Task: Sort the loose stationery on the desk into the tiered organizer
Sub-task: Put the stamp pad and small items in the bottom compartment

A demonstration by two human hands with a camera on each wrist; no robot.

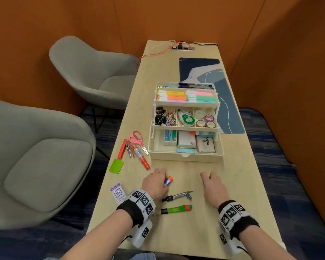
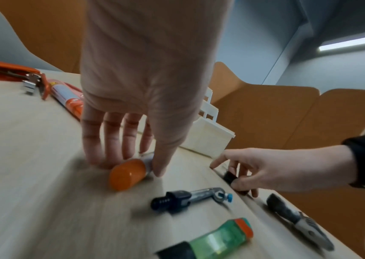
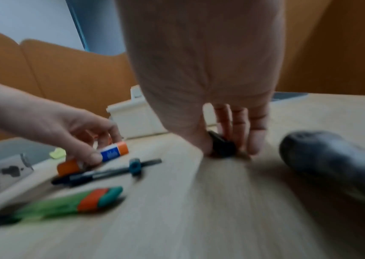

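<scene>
Orange-capped blue-and-white glue stick (image 1: 168, 180), green highlighter (image 1: 176, 209), pink scissors (image 1: 137, 139), cream organizer (image 1: 186, 156), checker-patterned wristbands (image 1: 143, 202)

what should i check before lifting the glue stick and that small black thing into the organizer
1. Left hand grips glue stick: ok, thumb and fingers pinch it.
2. Right hand grips small black object: ok, pinched; what it is, cannot tell.
3. Both things off the desk: not ok.
4. Tiered organizer open: ok.
5. Free room in the bottom tray: cannot tell.
</scene>
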